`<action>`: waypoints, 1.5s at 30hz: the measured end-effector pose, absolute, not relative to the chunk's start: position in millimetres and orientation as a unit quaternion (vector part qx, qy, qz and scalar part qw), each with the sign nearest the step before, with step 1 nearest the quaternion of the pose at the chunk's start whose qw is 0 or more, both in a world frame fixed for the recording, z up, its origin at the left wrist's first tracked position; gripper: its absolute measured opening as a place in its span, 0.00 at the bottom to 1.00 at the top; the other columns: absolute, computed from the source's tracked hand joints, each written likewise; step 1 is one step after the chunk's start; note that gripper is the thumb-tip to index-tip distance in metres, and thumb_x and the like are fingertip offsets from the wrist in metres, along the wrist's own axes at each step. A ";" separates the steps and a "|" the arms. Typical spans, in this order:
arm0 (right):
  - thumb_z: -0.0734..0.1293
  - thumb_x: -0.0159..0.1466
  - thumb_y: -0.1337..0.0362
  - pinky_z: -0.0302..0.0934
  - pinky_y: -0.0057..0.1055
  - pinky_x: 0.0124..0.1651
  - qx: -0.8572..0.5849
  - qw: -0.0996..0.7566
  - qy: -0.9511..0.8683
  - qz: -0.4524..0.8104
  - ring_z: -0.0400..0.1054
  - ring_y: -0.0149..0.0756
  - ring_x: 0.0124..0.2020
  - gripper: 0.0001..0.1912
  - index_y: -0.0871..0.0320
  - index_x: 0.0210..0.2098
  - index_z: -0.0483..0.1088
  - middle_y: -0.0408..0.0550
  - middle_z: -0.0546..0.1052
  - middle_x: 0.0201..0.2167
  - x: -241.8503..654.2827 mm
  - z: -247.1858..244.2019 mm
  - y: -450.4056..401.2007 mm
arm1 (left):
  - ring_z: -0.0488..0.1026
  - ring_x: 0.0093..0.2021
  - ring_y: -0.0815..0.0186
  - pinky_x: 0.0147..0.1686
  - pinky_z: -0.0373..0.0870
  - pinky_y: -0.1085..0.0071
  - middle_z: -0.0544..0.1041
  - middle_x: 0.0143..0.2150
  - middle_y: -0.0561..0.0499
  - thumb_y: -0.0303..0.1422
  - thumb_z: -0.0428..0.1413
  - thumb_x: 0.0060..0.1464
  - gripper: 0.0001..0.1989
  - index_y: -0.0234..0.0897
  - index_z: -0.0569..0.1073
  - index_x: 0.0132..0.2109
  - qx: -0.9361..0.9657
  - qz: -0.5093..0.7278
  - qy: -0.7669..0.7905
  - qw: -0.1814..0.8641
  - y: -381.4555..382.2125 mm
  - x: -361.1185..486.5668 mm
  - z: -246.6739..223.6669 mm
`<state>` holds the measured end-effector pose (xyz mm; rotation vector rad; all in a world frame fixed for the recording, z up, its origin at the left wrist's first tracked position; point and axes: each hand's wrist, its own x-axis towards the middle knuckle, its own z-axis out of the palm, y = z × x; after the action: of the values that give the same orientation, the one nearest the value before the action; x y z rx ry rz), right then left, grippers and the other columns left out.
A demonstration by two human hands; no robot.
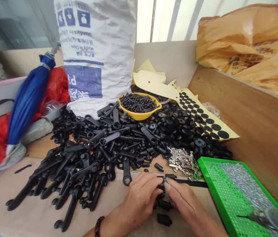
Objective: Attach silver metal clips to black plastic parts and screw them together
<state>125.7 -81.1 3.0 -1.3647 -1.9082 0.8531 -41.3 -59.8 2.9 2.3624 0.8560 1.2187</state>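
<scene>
My left hand (141, 196), with a dark beaded bracelet at the wrist, has its fingers closed on a small black part (161, 186) at the front centre. My right hand (182, 197) meets it from the right, thumb and finger pinched on a small metal piece (166, 180) against the black part. Several short black cylinders lie below and around the hands, one (164, 219) near the front edge. Behind the hands spreads a heap of black handles (108, 138). Shiny metal clips (182, 161) are piled just beyond my right hand.
A yellow bowl (141, 116) holds black screws. A green tray (227, 197) of small metal pieces is at right, with a power tool's tip (257, 215) over it. Behind stand a white sack (99, 49), sticker sheets (208, 121) and a blue umbrella (27, 98) at left.
</scene>
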 end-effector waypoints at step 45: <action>0.51 0.70 0.63 0.55 0.27 0.24 -0.480 0.306 -0.799 0.195 0.65 0.31 0.21 0.16 0.54 0.28 0.61 0.41 0.70 0.22 162.0 6.7 -89.7 | 0.68 0.28 0.68 0.29 0.65 0.74 0.75 0.29 0.51 0.31 0.56 0.49 0.12 0.34 0.78 0.41 0.581 0.324 0.387 0.639 -59.1 -12.9 5.6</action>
<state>162.0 -89.7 6.7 -1.2709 -2.1134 0.5159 -12.9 -59.1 5.6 1.3248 0.8839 0.7393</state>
